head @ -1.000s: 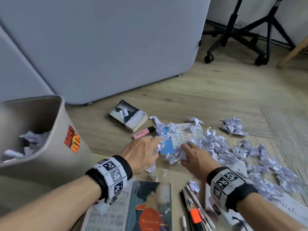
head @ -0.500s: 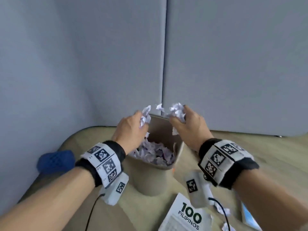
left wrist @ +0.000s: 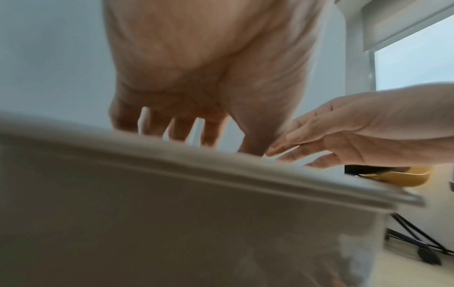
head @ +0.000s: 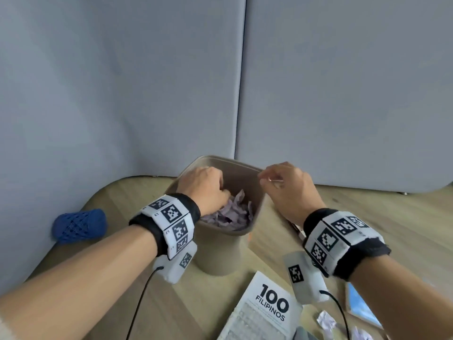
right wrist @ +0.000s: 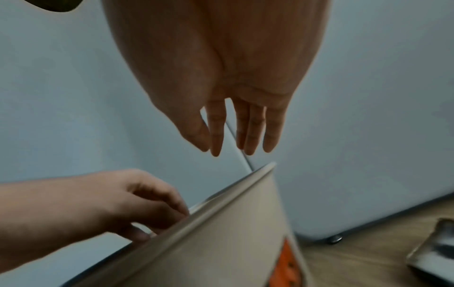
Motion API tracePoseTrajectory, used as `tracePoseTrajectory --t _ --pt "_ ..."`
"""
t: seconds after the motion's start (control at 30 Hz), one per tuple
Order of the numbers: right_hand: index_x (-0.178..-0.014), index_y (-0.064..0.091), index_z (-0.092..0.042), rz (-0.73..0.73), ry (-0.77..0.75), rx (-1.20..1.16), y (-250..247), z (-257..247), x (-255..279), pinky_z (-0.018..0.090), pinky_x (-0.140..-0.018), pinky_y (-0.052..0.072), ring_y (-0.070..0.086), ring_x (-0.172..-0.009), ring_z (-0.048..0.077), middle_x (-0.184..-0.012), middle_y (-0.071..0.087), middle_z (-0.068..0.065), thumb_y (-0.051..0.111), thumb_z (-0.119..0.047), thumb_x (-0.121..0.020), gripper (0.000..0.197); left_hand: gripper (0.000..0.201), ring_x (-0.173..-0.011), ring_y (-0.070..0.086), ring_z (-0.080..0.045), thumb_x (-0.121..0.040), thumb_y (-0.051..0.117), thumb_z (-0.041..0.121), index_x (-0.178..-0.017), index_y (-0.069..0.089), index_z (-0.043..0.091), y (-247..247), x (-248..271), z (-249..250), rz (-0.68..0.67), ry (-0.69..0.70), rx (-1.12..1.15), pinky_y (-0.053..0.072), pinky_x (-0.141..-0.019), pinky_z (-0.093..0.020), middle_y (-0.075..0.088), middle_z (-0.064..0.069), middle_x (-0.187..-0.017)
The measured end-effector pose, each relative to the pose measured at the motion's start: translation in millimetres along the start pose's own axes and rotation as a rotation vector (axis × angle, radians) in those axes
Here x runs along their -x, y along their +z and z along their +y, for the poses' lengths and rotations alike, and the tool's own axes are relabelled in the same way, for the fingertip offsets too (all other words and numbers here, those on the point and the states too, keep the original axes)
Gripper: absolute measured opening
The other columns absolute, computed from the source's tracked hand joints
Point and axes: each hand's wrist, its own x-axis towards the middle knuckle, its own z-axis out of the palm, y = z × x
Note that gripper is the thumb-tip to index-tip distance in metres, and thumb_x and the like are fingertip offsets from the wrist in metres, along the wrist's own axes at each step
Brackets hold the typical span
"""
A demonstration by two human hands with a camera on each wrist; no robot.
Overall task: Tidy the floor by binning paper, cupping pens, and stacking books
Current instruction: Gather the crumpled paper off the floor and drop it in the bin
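Crumpled paper point(head: 231, 212) sits heaped inside the bin point(head: 218, 249) on the floor. Left hand point(head: 203, 190) dips over the rim, fingers spread, holding nothing. Right hand point(head: 291, 190) hovers at the far edge, fingers straight and empty. A book point(head: 264, 312) lies just beside the bin.

A white book point(head: 263, 312) lying on the floor in front of the bin reads "100 FILIPINOS" in bold black capitals; the fine print below it is too small to make out. The bin point(right wrist: 245, 242) carries an orange label on its side, but its lettering is too blurred to read.
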Motion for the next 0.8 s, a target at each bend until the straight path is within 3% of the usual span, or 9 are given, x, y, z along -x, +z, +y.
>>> tracePoseTrajectory --t 0.1,0.2,0.27,0.33,0.43,0.5,0.6,0.73,0.8 --pt "-0.087 0.071 -0.021 0.055 0.092 0.014 -30 35 20 0.028 -0.079 0.051 0.065 -0.082 0.012 -0.094 0.065 -0.004 0.061 -0.020 -0.086 0.010 0.011 -0.087 0.056 -0.017 -0.082 0.060 0.033 -0.080 0.063 0.022 -2 5 45 0.159 0.086 0.125 0.039 -0.072 -0.026 0.060 0.006 -0.085" --pt "-0.085 0.071 -0.018 0.020 0.228 0.095 -50 80 52 0.028 -0.075 0.049 0.065 -0.080 0.015 -0.087 0.068 -0.003 0.061 -0.019 -0.086 0.010 0.011 -0.077 0.059 -0.019 -0.082 0.059 0.030 -0.077 0.060 0.020 13 16 102 0.178 0.236 0.258 0.048 -0.066 -0.031 0.060 0.005 -0.080" --pt "-0.086 0.070 -0.016 -0.072 0.286 0.176 -60 110 80 0.031 -0.076 0.050 0.065 -0.082 0.019 -0.087 0.069 -0.001 0.060 -0.021 -0.087 0.011 0.012 -0.074 0.057 -0.019 -0.084 0.057 0.032 -0.079 0.058 0.021 33 27 136 0.122 0.346 0.250 0.049 -0.064 -0.031 0.059 0.006 -0.080" --pt "-0.089 0.070 -0.015 -0.197 0.325 0.252 -67 138 111 0.025 -0.072 0.047 0.063 -0.082 0.018 -0.089 0.067 -0.001 0.059 -0.022 -0.089 0.013 0.013 -0.077 0.058 -0.021 -0.086 0.056 0.033 -0.083 0.058 0.020 57 36 162 0.021 0.432 0.242 0.048 -0.065 -0.032 0.058 0.004 -0.085" --pt "-0.096 0.067 -0.020 -0.332 0.382 0.348 -73 174 160 0.023 -0.075 0.047 0.059 -0.083 0.015 -0.094 0.063 -0.002 0.059 -0.024 -0.089 0.012 0.020 -0.091 0.059 -0.025 -0.088 0.055 0.039 -0.096 0.057 0.021 109 49 178 -0.267 0.440 0.134 0.044 -0.071 -0.031 0.056 -0.001 -0.100" --pt "-0.108 0.062 -0.025 -0.417 0.424 0.417 -69 194 192 0.023 -0.079 0.045 0.057 -0.087 0.013 -0.101 0.058 -0.004 0.059 -0.031 -0.089 0.020 0.035 -0.101 0.057 -0.028 -0.086 0.057 0.048 -0.109 0.055 0.022 149 59 175 -0.461 0.427 0.010 0.044 -0.080 -0.033 0.053 -0.006 -0.112" --pt "-0.126 0.046 -0.027 -0.529 0.514 0.548 -55 217 231 0.028 -0.083 0.046 0.055 -0.105 0.018 -0.119 0.049 -0.001 0.055 -0.039 -0.089 0.040 0.071 -0.109 0.050 -0.031 -0.075 0.064 0.064 -0.122 0.043 0.015 203 74 171 -0.640 0.463 -0.113 0.044 -0.089 -0.039 0.046 -0.014 -0.124" --pt "-0.141 0.027 -0.024 -0.441 0.621 0.670 -52 244 263 0.030 -0.091 0.048 0.047 -0.116 0.020 -0.134 0.036 0.004 0.056 -0.039 -0.086 0.063 0.125 -0.117 0.042 -0.033 -0.057 0.071 0.075 -0.148 0.012 0.015 249 83 178 -0.713 0.530 -0.217 0.044 -0.090 -0.043 0.025 -0.022 -0.143" --pt "-0.145 0.021 -0.024 -0.409 0.645 0.708 -52 256 273 0.032 -0.092 0.049 0.046 -0.117 0.020 -0.135 0.034 0.005 0.059 -0.044 -0.084 0.074 0.135 -0.116 0.037 -0.032 -0.055 0.068 0.080 -0.152 0.000 0.015 262 86 182 -0.688 0.618 -0.272 0.047 -0.087 -0.043 0.024 -0.018 -0.141"
